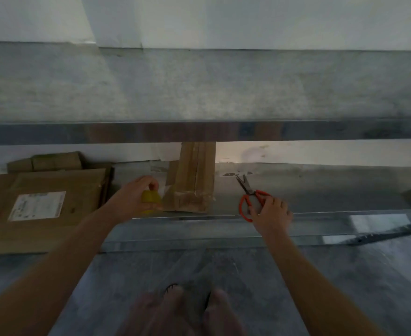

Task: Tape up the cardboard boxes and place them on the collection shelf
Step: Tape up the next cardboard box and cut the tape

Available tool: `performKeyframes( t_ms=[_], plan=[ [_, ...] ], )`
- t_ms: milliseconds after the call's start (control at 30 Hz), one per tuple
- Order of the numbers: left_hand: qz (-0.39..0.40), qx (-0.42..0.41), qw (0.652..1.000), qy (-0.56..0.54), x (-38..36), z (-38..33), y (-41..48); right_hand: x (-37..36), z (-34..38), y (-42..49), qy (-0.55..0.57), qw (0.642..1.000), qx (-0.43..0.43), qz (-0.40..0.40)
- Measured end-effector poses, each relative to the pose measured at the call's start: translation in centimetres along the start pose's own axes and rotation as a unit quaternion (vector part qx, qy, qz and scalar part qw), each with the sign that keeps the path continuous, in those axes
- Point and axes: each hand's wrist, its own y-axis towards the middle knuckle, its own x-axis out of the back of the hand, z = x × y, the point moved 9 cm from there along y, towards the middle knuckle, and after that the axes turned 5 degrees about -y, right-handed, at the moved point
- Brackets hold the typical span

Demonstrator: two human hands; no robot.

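We look at a grey metal rack: upper shelf board [199, 86] on top, lower shelf board [321, 190] under it. At the left end of the lower shelf board lies a flat brown cardboard box with a white label [54, 214], reaching the front edge. Behind it, toward the back edge, sit smaller brown cardboard cartons [54, 161], blurred.

Just right of the flat box, near the front edge, the left hand [131, 197] has its fingers curled round a yellow tape roll [151, 200] and grips it. The roll sits just beside, maybe touching, a tall brown cardboard box with clear tape along its seams [194, 178]. We cannot tell which. That box stands upright at the middle of the lower shelf board, its top hidden behind the upper board's front rail.

Right of the tall box, the right hand [271, 212] holds red-handled scissors [249, 191] by the loops at the front edge. The blades point to the back edge, slightly parted. The rest of the board to the right is bare metal.

At the bottom, two feet [175, 306] stand on the grey floor [345, 287].
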Motion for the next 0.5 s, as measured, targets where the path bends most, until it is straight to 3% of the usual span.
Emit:
performKeyframes(
  t_ms=[233,500],
  plan=[
    [-0.009,0.004,1.0,0.003,0.4,-0.7,-1.1,0.1,1.4,1.2,-0.102,0.992,0.051,0.047],
    [0.009,-0.013,1.0,-0.008,1.8,-0.5,-1.2,2.4,-0.5,-8.6,0.016,1.0,0.023,0.01]
  ],
)
